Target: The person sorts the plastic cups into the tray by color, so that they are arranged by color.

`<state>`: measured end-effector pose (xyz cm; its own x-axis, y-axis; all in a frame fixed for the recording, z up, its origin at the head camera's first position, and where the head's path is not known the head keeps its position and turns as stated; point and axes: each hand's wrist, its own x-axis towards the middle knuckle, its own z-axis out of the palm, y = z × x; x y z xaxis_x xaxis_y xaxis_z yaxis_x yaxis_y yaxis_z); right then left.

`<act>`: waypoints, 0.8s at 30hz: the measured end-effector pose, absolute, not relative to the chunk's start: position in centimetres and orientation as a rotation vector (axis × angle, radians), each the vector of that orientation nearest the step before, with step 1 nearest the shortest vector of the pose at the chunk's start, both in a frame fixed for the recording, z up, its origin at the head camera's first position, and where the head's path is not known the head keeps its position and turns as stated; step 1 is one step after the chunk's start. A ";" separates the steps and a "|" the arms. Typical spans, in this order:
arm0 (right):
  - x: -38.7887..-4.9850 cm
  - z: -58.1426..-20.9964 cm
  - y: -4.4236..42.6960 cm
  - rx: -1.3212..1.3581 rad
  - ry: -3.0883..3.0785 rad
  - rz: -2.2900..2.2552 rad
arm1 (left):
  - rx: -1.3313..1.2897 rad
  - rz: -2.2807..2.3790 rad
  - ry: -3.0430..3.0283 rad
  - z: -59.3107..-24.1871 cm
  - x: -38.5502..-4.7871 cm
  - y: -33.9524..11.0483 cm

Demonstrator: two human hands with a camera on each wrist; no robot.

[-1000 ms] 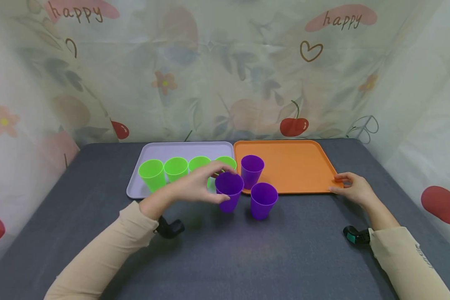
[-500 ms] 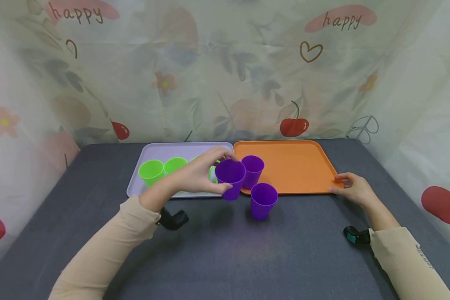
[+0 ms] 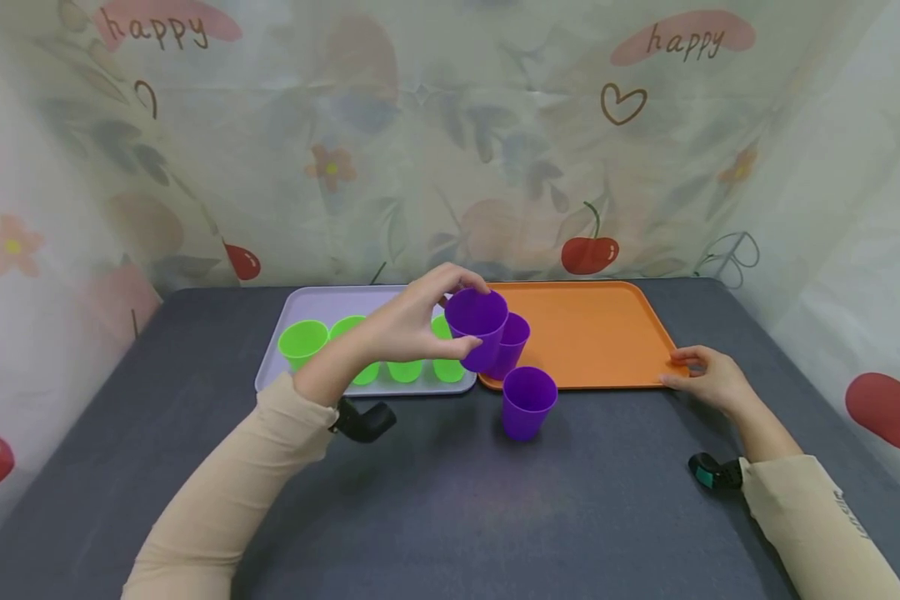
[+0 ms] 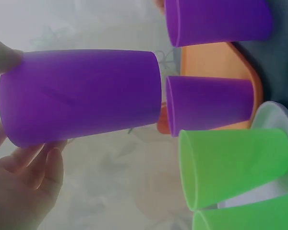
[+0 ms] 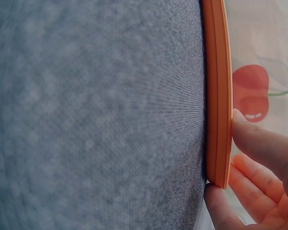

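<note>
My left hand point(image 3: 420, 321) holds a purple cup point(image 3: 477, 337) in the air, its thumb at the near side and its fingers at the far rim. The held cup hangs upright and partly covers a second purple cup point(image 3: 515, 343), which stands on the orange tray point(image 3: 585, 333) at its left end. A third purple cup point(image 3: 528, 408) stands on the table in front of the tray. My right hand point(image 3: 712, 379) grips the tray's front right corner; in the right wrist view, the thumb lies on the orange rim point(image 5: 218, 96).
A lavender tray point(image 3: 311, 304) adjoins the orange one on the left. Several green cups point(image 3: 302, 340) stand in a row on it, partly behind my left hand. Dark cloth point(image 3: 450, 517) covers the table, and a printed curtain point(image 3: 420, 167) hangs behind.
My left hand has lifted the purple cup off the table and moved it up, away from me and slightly right. The right hand stays on the tray corner.
</note>
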<state>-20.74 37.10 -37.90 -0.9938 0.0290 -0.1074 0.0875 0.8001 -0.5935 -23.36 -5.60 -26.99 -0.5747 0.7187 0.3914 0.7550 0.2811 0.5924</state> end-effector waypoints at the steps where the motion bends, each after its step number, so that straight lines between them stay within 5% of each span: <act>1: -20.8 -37.9 37.1 0.093 2.892 -0.961 | -1.423 -1.188 -2.472 -26.9 -23.4 -5.5; 24: -20.8 -37.8 37.1 0.091 2.883 -0.977 | -1.396 -1.253 -2.450 -25.4 -25.0 -1.8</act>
